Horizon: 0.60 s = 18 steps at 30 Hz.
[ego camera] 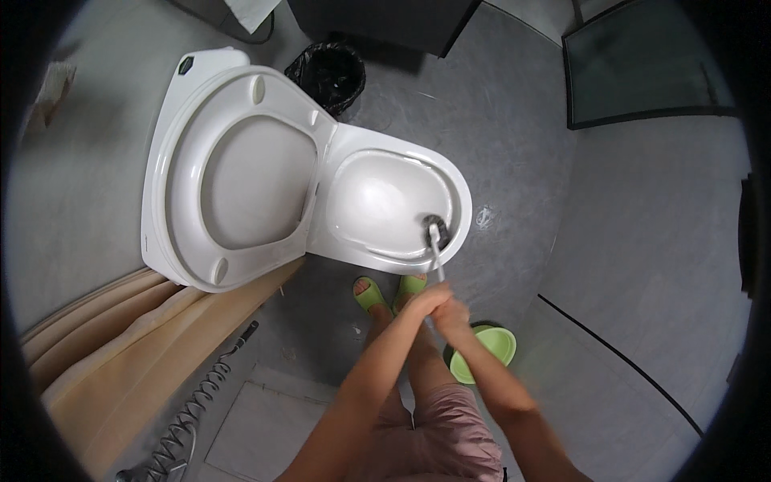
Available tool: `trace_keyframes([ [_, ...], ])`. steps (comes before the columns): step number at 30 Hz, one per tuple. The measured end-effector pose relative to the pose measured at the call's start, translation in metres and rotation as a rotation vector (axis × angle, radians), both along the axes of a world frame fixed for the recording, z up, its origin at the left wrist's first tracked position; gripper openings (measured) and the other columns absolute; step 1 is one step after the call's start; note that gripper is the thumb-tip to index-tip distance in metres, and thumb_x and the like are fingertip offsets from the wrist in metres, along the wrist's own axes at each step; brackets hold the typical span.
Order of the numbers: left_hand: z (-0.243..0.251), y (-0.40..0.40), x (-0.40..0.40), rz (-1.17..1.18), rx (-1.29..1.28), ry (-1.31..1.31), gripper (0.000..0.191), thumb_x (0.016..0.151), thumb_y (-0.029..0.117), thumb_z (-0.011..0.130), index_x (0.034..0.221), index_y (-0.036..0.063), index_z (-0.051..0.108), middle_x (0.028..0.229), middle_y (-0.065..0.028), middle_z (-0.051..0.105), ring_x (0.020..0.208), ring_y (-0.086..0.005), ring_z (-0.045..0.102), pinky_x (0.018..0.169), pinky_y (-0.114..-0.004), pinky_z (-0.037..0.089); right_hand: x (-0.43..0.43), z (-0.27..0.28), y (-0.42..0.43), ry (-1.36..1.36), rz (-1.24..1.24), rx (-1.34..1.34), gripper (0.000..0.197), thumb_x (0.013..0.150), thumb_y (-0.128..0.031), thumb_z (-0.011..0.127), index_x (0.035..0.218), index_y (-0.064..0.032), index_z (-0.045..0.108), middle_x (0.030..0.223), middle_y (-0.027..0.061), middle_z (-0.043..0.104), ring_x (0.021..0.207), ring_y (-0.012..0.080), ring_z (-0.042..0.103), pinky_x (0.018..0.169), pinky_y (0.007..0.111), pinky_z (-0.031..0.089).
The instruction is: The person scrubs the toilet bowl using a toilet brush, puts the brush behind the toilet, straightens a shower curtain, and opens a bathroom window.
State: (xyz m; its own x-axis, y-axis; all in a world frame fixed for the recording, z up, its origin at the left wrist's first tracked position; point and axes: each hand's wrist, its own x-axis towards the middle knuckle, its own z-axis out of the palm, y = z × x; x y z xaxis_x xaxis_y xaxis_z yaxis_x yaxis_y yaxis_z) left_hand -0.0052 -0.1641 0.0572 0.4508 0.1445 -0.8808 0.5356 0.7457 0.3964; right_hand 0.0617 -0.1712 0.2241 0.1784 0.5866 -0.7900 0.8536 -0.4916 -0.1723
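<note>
Both hands grip the white handle of a toilet brush [438, 260]. My left hand [429, 297] and my right hand [452, 314] are close together on it, and they hide its upper end. The dark bristle head [435, 232] presses against the front inner wall of the white toilet bowl [385, 193]. Raised against the tank side are the toilet seat and lid [259, 181]. Beside my right forearm, a light green basin [491, 349] sits on the floor, partly hidden by the arm.
A bin lined with a black bag [328, 75] stands beside the toilet, below a dark cabinet [385, 21]. A beige curtain [150, 337] and a coiled sprayer hose [193, 400] hang at the lower left. A dark-framed glass panel [647, 66] is at the upper right.
</note>
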Motion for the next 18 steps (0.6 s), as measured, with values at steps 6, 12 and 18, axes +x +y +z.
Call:
trace_keyframes([
  [6,0.119,0.040,0.085,-0.894,0.360,-0.081,0.034,0.086,0.023,0.048,0.110,0.0003,0.056,0.112,-0.0229,0.058,0.105,-0.0361,0.055,0.087,-0.042,0.044,0.029,-0.009,-0.051,-0.033,-0.628,0.153,0.030,0.084,-0.029,0.051,0.096,-0.0039,0.063,0.095,0.0244,0.063,0.091,0.0406,0.060,0.078,0.049,0.048],
  [12,0.088,0.088,0.106,-0.398,0.538,0.216,0.026,0.086,0.025,0.050,0.088,0.0011,0.061,0.094,-0.0165,0.065,0.093,-0.0279,0.061,0.083,-0.040,0.045,0.068,-0.027,0.027,0.034,-0.498,0.300,0.028,0.083,-0.023,0.052,0.098,-0.0014,0.062,0.092,0.0224,0.064,0.087,0.0388,0.062,0.077,0.046,0.050],
  [18,0.018,0.139,0.031,-0.839,1.034,0.094,0.024,0.078,0.022,0.058,0.081,-0.0018,0.061,0.085,-0.0199,0.065,0.088,-0.0326,0.062,0.081,-0.040,0.046,0.026,-0.041,0.081,0.252,-0.360,0.395,0.029,0.083,-0.022,0.053,0.104,-0.0019,0.059,0.096,0.0235,0.063,0.090,0.0391,0.060,0.078,0.046,0.049],
])
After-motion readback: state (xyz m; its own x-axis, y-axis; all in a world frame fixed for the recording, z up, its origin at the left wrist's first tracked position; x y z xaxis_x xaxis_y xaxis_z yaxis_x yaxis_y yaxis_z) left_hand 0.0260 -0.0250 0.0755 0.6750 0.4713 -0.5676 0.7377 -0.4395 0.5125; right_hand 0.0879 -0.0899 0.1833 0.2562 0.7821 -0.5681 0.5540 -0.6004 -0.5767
